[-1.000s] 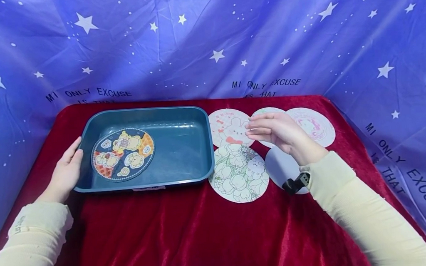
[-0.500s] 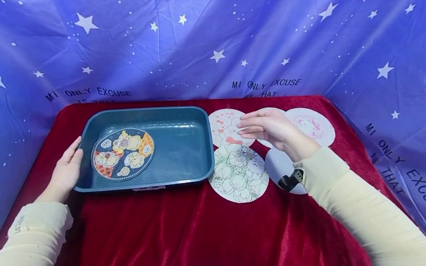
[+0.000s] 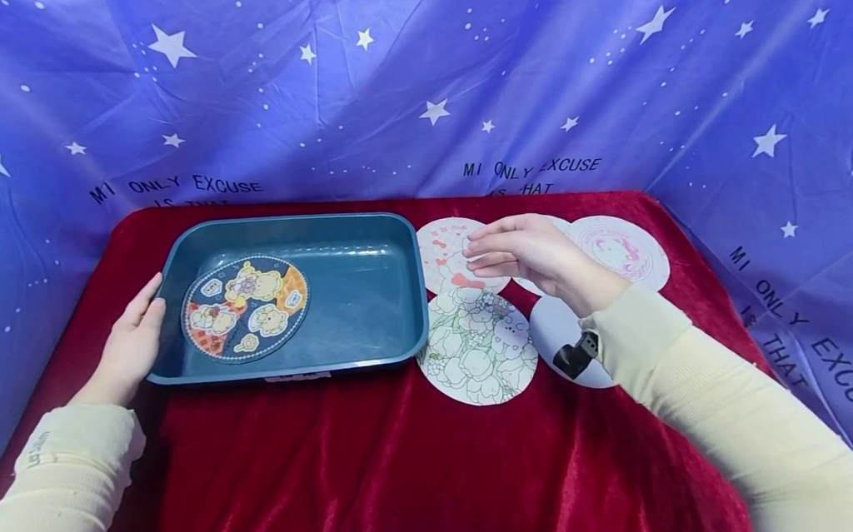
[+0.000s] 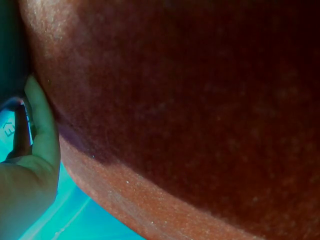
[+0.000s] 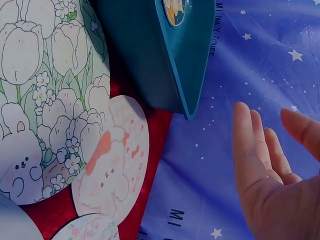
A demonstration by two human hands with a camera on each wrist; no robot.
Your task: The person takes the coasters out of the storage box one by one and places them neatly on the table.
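Observation:
A dark teal rectangular tray (image 3: pixel 369 304) stands on the left half of the table. Inside it, at the left end, lies a round navy disc (image 3: pixel 255 306) printed with cartoon bears. My left hand (image 3: pixel 131 349) touches the tray's left outer wall, its fingertips right at the rim; in the left wrist view its fingers (image 4: pixel 44 130) run straight along the tray side. My right hand (image 3: pixel 539 259) hovers over the discs, holding nothing, with thumb apart from the fingers. Below it are a pink bunny disc (image 3: pixel 440 252) and a partly covered pale disc (image 3: pixel 560 222).
A tulip-patterned disc (image 3: pixel 477 354) lies beside the tray's near right corner. Right of it is a plain grey disc (image 3: pixel 551 323), and farther back a pink-ringed disc (image 3: pixel 632 250). Red velvet (image 3: pixel 382 470) covers the table. A blue starry curtain (image 3: pixel 411 67) rises behind.
My right hand has drifted left over the discs, toward the tray, covering more of the pink bunny disc. The left hand, the tray and the discs have stayed put.

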